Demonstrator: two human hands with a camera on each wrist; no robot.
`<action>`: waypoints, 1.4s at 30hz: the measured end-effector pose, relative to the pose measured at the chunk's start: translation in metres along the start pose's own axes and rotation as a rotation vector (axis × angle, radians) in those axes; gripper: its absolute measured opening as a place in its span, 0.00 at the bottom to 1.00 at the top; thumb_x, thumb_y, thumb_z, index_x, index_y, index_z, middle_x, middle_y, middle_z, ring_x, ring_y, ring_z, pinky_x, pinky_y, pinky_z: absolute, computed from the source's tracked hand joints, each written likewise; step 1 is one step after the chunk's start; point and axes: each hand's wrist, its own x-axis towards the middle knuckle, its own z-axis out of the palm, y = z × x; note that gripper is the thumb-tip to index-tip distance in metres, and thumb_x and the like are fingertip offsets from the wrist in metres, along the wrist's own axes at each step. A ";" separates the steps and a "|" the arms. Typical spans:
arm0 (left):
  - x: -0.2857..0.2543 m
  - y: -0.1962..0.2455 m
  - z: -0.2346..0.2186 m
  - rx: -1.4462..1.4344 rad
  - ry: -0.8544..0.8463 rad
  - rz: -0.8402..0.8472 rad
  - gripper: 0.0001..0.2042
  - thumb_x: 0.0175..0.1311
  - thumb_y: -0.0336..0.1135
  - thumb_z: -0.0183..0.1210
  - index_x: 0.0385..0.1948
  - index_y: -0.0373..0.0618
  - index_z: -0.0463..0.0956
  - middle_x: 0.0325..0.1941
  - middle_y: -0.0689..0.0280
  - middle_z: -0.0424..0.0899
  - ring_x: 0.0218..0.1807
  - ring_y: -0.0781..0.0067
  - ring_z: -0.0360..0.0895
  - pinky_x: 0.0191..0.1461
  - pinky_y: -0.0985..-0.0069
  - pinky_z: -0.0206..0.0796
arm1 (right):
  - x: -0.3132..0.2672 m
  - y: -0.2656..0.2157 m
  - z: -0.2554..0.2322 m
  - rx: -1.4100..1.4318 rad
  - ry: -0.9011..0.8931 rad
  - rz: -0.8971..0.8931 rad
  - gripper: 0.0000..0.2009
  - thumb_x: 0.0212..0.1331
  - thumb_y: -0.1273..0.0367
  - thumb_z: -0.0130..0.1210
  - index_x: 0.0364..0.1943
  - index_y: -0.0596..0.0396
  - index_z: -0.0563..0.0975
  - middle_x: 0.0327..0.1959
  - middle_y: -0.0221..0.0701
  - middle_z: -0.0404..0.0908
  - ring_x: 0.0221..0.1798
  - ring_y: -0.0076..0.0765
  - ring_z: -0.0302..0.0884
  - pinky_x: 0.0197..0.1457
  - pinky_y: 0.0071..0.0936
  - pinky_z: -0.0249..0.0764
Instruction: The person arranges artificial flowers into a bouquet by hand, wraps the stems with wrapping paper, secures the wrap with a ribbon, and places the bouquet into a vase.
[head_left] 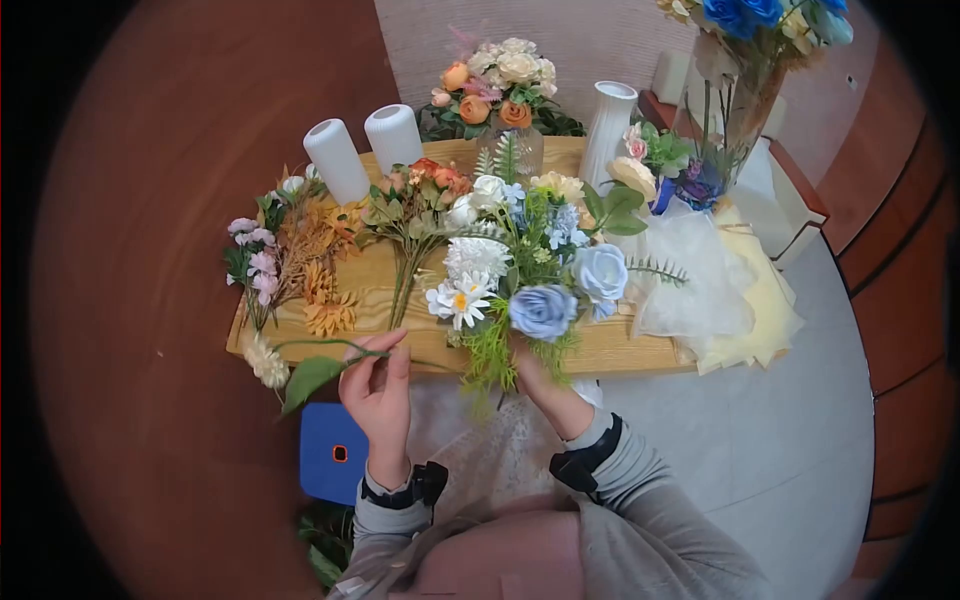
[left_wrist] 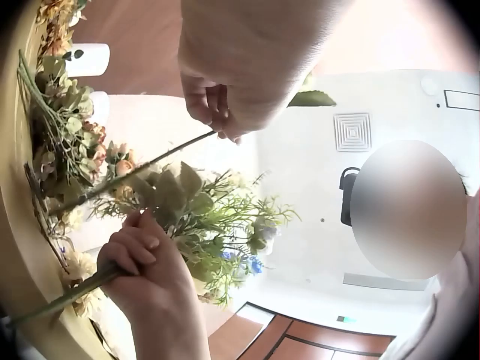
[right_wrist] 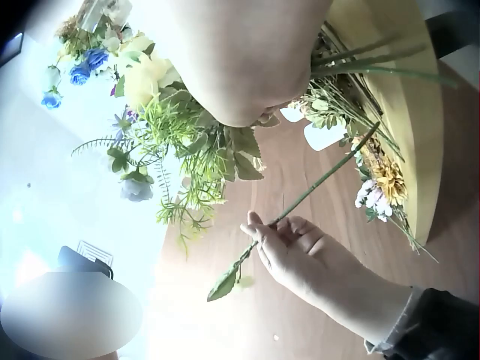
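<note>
A wooden table (head_left: 610, 355) stretches across the head view. Over its front edge is a blue-and-white bouquet (head_left: 541, 311) — the right hand (left_wrist: 146, 262) curls round its stems beneath the blooms. Apart from it, the left hand (head_left: 381, 395) pinches a leafy stem (right_wrist: 322, 178) near the same edge — its small cream flower (head_left: 266, 362) points left.

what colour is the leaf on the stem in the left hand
The leaf is green; it shows best in the head view.
</note>
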 end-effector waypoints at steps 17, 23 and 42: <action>0.000 0.024 0.027 0.076 -0.242 -0.115 0.09 0.49 0.31 0.66 0.27 0.37 0.76 0.22 0.62 0.78 0.23 0.75 0.75 0.28 0.80 0.66 | 0.009 0.017 0.009 0.935 -0.156 0.362 0.14 0.63 0.60 0.45 0.40 0.57 0.70 0.34 0.26 0.72 0.32 0.20 0.67 0.35 0.19 0.65; 0.004 0.008 0.042 0.152 -0.275 0.062 0.06 0.52 0.29 0.62 0.29 0.38 0.76 0.24 0.61 0.79 0.21 0.73 0.75 0.27 0.80 0.66 | 0.002 -0.007 0.021 0.749 -0.072 0.241 0.24 0.65 0.47 0.35 0.45 0.53 0.69 0.35 0.24 0.71 0.33 0.17 0.66 0.34 0.16 0.64; -0.008 -0.007 0.041 -0.159 -0.287 -0.194 0.11 0.54 0.24 0.58 0.39 0.35 0.72 0.29 0.61 0.79 0.29 0.74 0.80 0.31 0.81 0.71 | -0.005 0.008 0.020 0.795 -0.279 0.155 0.11 0.67 0.63 0.41 0.38 0.56 0.68 0.43 0.33 0.74 0.46 0.30 0.73 0.51 0.28 0.70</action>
